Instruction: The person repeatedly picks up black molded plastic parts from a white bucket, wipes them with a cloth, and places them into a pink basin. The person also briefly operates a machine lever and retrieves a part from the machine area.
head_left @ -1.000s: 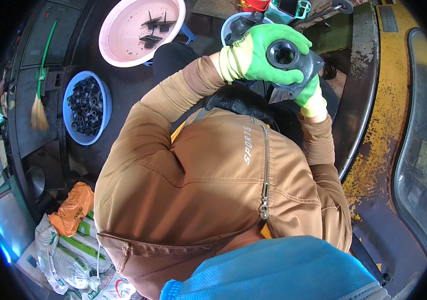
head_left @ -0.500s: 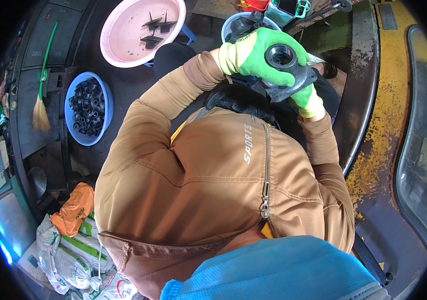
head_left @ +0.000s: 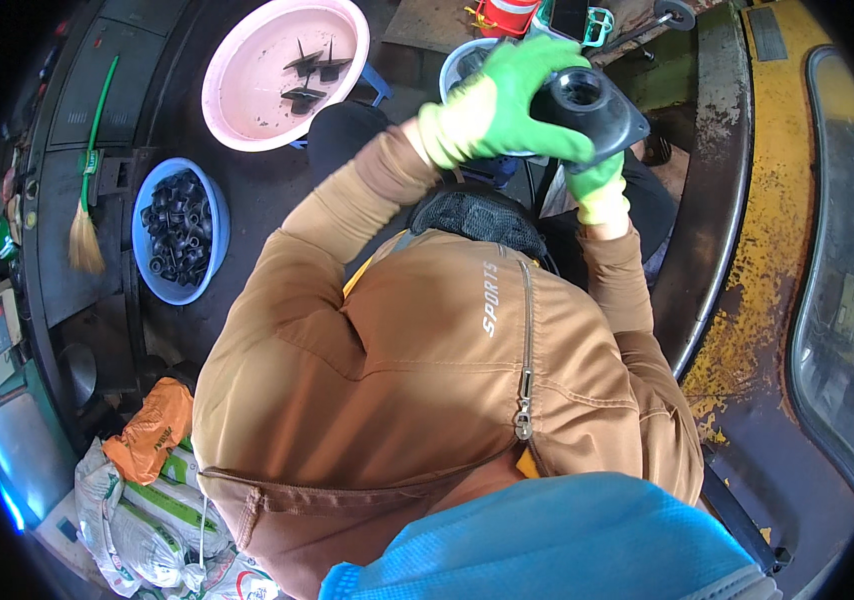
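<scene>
Both my hands wear green gloves with paler cuffs and are raised together at the upper right of the head view. Between them is a black moulded part (head_left: 602, 125) with a round collar opening on top and a flat flange with a bolt hole at its corner. My left hand (head_left: 507, 105) is curved round its left side, with the fingers on the far side and the thumb along the near edge. From underneath, my right hand (head_left: 599, 183) supports the part; its fingers are mostly hidden by the flange.
A pink basin (head_left: 222, 95) with several dark finned pieces stands at the far left. Nearer is a blue basin (head_left: 220, 255) full of small black fittings. Another blue basin (head_left: 450, 70) is partly behind my left hand. A rusty yellow machine panel (head_left: 772, 200) rises at right.
The black part has tilted and shifted slightly right, and my left hand's fingers have spread further round it. A bright pointed tip seen beside my right hand earlier is now out of sight.
</scene>
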Motion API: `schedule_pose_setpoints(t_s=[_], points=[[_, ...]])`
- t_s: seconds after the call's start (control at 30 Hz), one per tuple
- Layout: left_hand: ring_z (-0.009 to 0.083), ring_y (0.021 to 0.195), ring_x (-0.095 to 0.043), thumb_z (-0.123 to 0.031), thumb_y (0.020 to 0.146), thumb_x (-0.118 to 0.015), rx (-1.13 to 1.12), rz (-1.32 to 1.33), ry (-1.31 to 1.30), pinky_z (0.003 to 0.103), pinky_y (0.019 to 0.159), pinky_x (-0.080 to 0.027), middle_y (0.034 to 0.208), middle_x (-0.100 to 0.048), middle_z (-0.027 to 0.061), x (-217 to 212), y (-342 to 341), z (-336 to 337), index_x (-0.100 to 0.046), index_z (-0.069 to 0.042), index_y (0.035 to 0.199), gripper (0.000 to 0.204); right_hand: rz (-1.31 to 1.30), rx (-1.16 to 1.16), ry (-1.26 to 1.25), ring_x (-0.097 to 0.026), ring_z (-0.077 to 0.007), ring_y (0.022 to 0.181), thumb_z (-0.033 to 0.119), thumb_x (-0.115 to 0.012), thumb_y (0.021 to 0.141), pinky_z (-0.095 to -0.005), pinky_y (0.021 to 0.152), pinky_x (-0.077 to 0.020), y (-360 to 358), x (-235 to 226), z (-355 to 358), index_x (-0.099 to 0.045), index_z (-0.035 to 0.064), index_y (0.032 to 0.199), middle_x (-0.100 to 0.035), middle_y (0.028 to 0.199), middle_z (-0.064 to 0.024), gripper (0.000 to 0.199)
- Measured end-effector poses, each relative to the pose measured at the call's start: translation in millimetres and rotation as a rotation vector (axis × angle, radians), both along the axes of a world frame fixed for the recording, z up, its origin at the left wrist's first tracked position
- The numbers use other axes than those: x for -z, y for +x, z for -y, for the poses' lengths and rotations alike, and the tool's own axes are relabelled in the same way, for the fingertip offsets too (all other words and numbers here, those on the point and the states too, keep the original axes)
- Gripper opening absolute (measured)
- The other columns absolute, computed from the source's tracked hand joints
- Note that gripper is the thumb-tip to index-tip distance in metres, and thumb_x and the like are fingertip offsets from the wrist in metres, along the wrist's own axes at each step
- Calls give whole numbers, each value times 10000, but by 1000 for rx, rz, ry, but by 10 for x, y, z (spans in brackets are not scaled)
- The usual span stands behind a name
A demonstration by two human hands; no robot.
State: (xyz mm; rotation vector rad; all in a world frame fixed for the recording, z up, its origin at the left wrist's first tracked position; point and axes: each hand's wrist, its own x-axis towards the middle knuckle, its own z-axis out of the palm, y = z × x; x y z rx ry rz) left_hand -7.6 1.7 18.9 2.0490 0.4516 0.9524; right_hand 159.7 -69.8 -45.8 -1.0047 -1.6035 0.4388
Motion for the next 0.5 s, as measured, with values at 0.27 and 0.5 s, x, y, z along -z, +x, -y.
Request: schedule_pose_setpoints(t_s=[0.27, 0.5], points=[[238, 1062, -626, -130, 662, -844, -66, 352, -35, 359, 919, -504, 1171, -649, 131, 168, 153, 218, -650, -43, 1065, 455, -103, 48, -205, -592, -197, 1076, 173, -622, 895, -306, 872, -496, -222, -181, 43, -489, 24, 1264, -595, 1179, -89, 420], [230, 1050, -636, -99, 661, -816, 77, 303, -45, 360, 906, -513, 1160, -656, 145, 97, 91, 160, -649, -23, 1043, 424, 78, -174, -348, -574, -194, 1104, 154, -701, 838, -328, 912, -483, -93, -463, 145, -511, 59, 1263, -592, 1191, -72, 475]])
